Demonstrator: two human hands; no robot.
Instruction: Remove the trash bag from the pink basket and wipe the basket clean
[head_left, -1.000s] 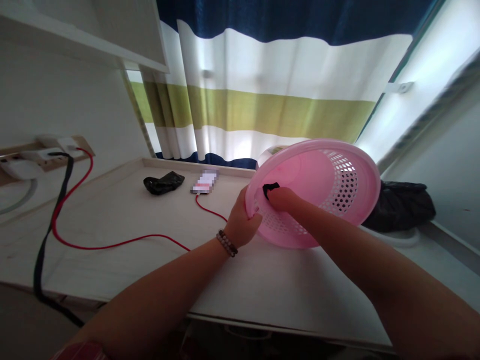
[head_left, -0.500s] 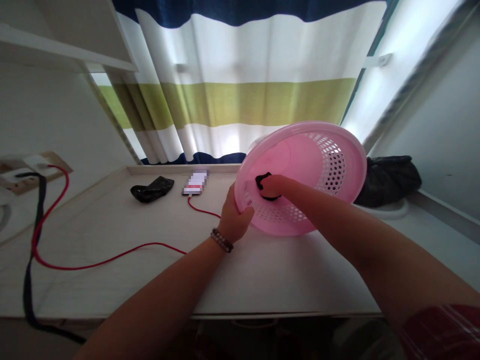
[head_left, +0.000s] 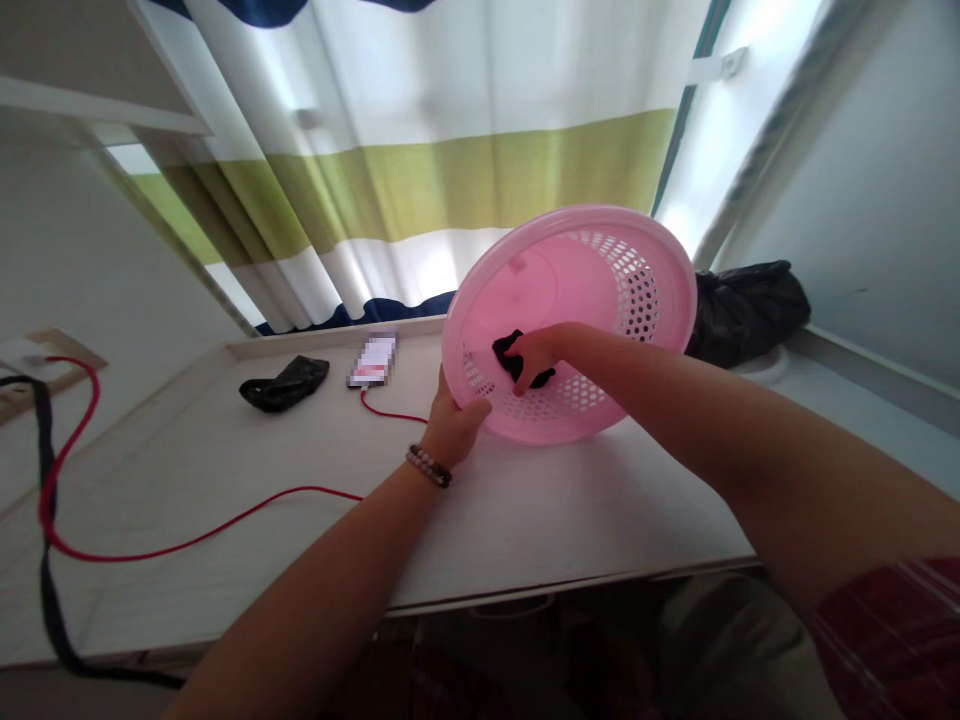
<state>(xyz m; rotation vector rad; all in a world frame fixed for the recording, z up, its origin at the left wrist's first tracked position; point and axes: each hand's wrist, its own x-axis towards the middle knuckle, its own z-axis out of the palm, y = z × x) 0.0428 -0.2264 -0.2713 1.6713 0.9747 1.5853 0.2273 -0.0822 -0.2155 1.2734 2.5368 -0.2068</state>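
A pink plastic basket (head_left: 585, 285) with perforated walls is tilted on its side on the white desk, its mouth facing me. My left hand (head_left: 455, 425) grips the near left part of its rim, thumb inside and fingers behind. Inside the basket, my right hand (head_left: 536, 352) is closed on a black cloth (head_left: 541, 378), pressing it against the inner wall. The cloth is crumpled and partly covered by my fingers. A beaded bracelet (head_left: 429, 466) circles my left wrist.
A black plastic bag (head_left: 285, 384) lies at the left, beside a phone (head_left: 373, 360) on a red cable (head_left: 187, 545). Behind the basket at right is a larger black bag (head_left: 750, 312). A striped curtain (head_left: 420, 190) hangs at the back.
My view has shifted, so the scene sits a little more to the left and is slightly tilted. The right fingers have spread somewhat on the cloth. The left hand keeps its hold on the rim.
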